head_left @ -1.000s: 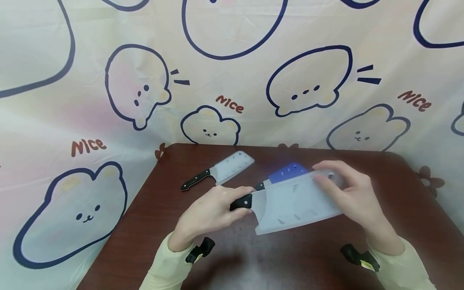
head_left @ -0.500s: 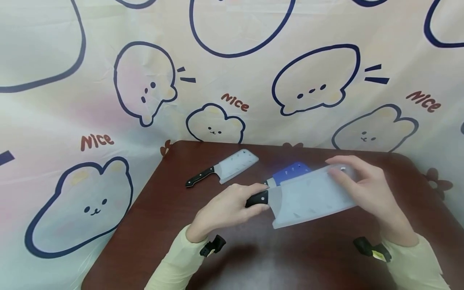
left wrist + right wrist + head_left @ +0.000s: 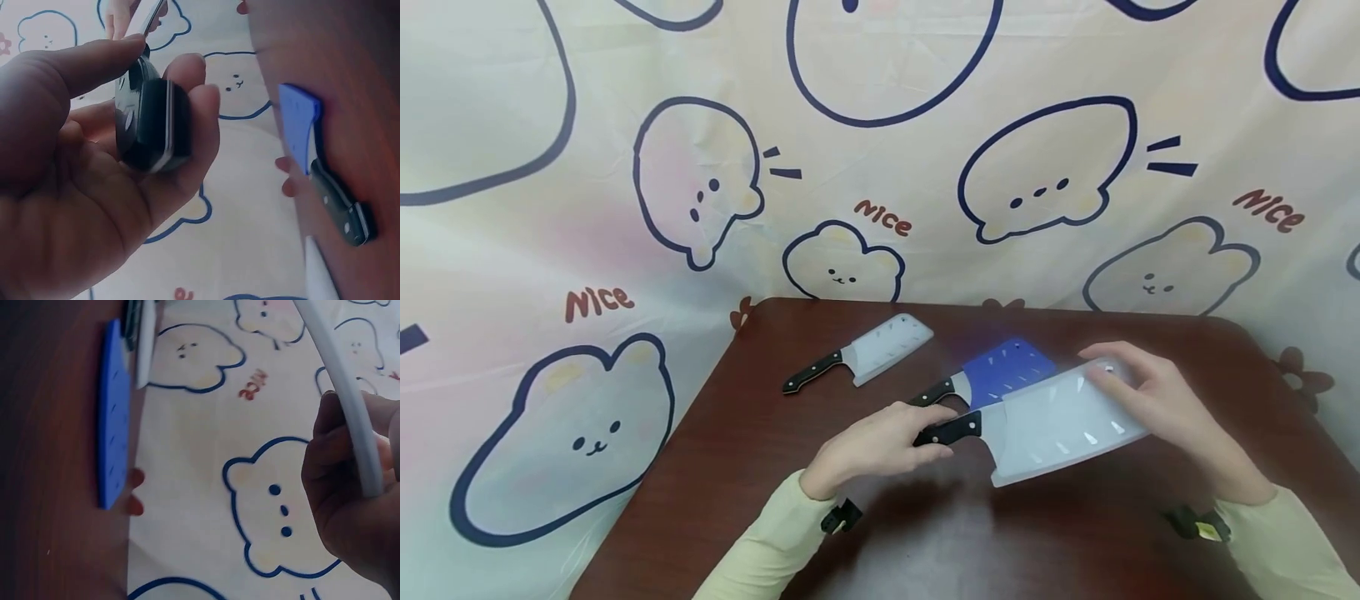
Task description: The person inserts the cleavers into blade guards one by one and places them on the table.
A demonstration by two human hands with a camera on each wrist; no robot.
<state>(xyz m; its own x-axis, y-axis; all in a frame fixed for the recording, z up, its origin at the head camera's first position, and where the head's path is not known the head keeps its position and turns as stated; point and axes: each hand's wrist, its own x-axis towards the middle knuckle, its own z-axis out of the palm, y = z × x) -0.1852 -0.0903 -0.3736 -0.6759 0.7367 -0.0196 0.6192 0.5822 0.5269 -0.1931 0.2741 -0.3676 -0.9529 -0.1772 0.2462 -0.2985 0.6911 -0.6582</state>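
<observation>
Held above the table is a large cleaver whose blade sits in a frosted white blade guard [image 3: 1067, 421]. My left hand [image 3: 880, 442] grips its black riveted handle [image 3: 153, 122], thumb on one side and fingers on the other. At the far end of the blade, my right hand [image 3: 1157, 404] pinches the guard; the right wrist view shows the guard's edge [image 3: 353, 419] between thumb and fingers. Just behind lies a second cleaver in a blue guard [image 3: 1007, 371], its handle partly hidden by my left hand in the head view.
A third, smaller cleaver with a white guard [image 3: 891, 346] lies at the back left of the brown table [image 3: 737, 467], handle toward the left. A cartoon-printed cloth [image 3: 925, 167] hangs behind and beside the table.
Both hands have shifted right with the large cleaver, exposing more of the blue-guarded one behind it. The grips look the same, and the two cleavers on the table stay put.
</observation>
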